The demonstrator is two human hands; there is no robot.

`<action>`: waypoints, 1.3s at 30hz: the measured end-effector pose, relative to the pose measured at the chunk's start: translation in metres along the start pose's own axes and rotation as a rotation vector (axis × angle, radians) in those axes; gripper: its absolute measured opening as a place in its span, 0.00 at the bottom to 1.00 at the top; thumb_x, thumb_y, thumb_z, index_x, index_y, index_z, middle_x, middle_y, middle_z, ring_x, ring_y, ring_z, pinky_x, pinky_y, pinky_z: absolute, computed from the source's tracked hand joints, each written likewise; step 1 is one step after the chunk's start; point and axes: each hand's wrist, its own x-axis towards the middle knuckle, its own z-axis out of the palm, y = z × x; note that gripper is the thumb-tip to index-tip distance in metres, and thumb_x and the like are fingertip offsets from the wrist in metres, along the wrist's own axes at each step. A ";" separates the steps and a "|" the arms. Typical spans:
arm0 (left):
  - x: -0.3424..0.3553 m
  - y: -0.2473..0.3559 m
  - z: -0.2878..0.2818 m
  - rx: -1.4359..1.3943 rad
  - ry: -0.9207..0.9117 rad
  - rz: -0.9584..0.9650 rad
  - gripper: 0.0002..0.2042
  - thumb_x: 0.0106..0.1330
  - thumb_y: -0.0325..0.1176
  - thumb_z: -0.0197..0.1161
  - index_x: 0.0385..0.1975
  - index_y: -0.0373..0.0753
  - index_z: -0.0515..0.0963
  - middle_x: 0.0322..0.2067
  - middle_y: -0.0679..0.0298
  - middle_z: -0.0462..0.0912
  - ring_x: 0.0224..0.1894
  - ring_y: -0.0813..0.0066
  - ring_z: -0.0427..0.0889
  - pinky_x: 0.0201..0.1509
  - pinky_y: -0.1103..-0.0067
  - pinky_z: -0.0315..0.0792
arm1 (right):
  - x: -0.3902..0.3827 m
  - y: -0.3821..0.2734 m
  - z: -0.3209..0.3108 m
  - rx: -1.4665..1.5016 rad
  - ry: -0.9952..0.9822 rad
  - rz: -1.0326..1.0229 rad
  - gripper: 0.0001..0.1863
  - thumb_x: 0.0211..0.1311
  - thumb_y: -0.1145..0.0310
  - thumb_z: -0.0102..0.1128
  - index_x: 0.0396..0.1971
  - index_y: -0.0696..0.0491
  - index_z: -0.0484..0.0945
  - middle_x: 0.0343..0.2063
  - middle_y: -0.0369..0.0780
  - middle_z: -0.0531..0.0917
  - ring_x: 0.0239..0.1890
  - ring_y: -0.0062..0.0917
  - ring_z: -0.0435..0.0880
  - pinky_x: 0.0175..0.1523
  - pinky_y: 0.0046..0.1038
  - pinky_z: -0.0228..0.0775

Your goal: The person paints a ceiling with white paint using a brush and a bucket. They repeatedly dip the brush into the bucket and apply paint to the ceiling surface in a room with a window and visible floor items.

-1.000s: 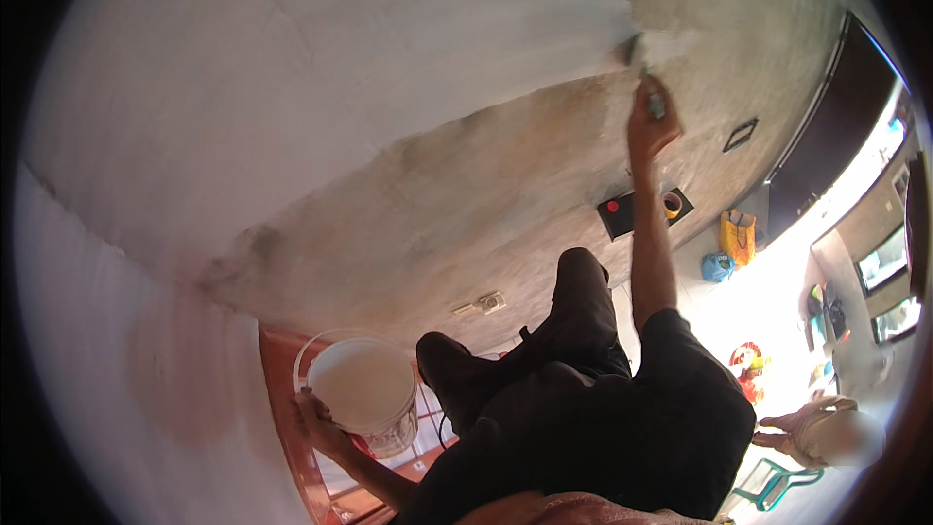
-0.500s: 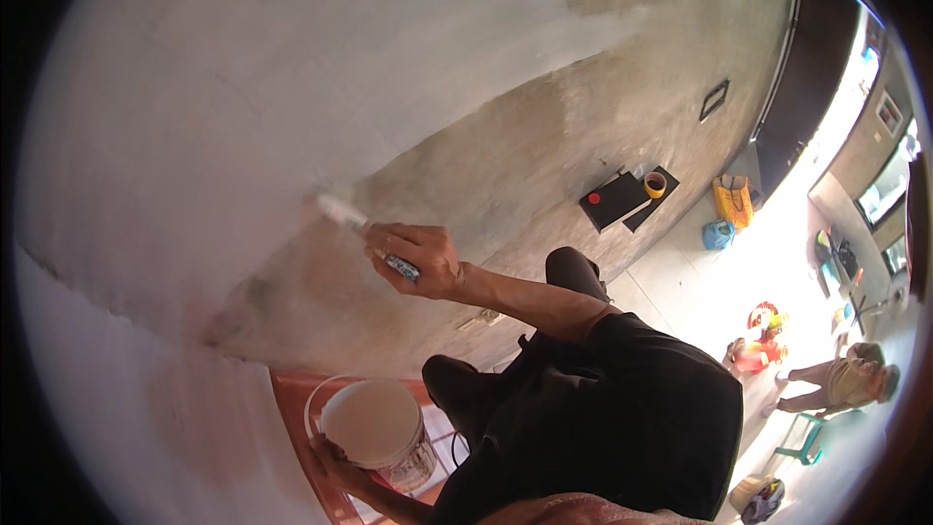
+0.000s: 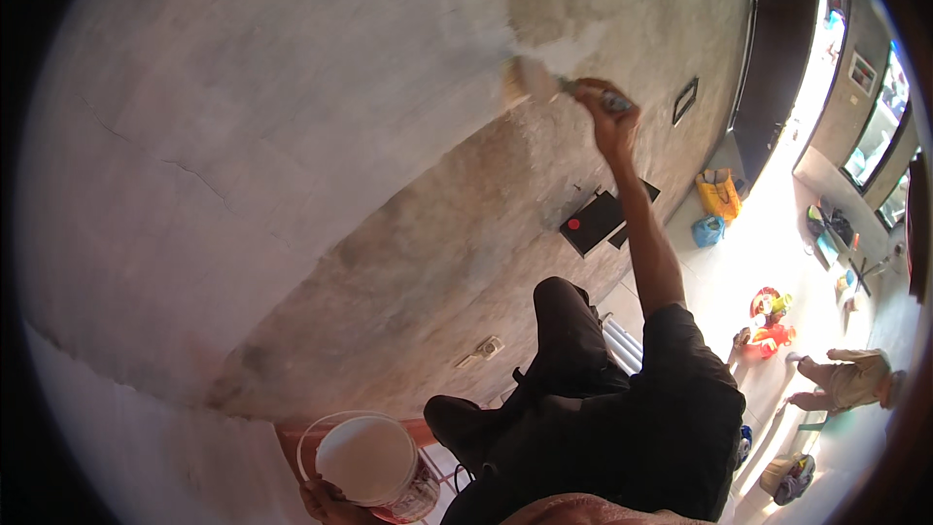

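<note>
My right hand [image 3: 607,112] grips the handle of a paintbrush [image 3: 533,81], whose pale, motion-blurred head is against the wall [image 3: 243,136], on the border between a whitish coated area and a mottled grey-brown area [image 3: 369,253]. Low at the left, my left hand [image 3: 326,498] holds a white bucket [image 3: 379,501] by its side, near the raised handle; pale paint fills it. Under the bucket shows part of a reddish surface [image 3: 296,442].
A black shelf [image 3: 586,226] with a red disc, a switch plate [image 3: 491,348] and a small frame [image 3: 685,100] are on the wall. Yellow [image 3: 719,194] and blue bags [image 3: 708,229], red items [image 3: 773,340] and another person [image 3: 846,379] are at right, near a dark door [image 3: 768,29] and windows.
The brush swept down-left half a second ago and is back up at the right, my arm stretched upward. The view has shifted, and the left hand and bucket sit lower in it.
</note>
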 end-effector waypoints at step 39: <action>0.025 -0.031 -0.050 0.117 -0.381 0.123 0.12 0.66 0.36 0.58 0.21 0.37 0.73 0.14 0.75 0.65 0.16 0.90 0.60 0.19 0.87 0.51 | -0.276 -0.153 0.099 0.596 -0.911 0.765 0.09 0.60 0.79 0.58 0.40 0.64 0.78 0.34 0.46 0.84 0.37 0.26 0.83 0.43 0.28 0.79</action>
